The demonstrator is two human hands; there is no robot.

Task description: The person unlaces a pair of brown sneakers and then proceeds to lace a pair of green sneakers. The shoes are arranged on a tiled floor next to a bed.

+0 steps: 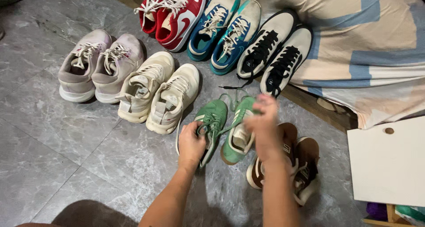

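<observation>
A pair of green sneakers lies on the grey tiled floor [66, 151]. My left hand [191, 144] grips the left green sneaker [211, 116] at its opening, near the laces. My right hand [264, 126] is raised over the right green sneaker [239, 136], fingers pinched on a green lace [230, 104] that runs from the left shoe. A brown pair of sneakers [305, 158] sits under and just right of my right forearm, partly hidden by it.
Other pairs stand in rows: pinkish-grey [95, 63], cream [157, 92], red and white [175, 12], teal [226, 30], and white with black laces [276, 50]. A striped blanket [354, 36] lies at the right. A white board [389, 160] sits at the lower right.
</observation>
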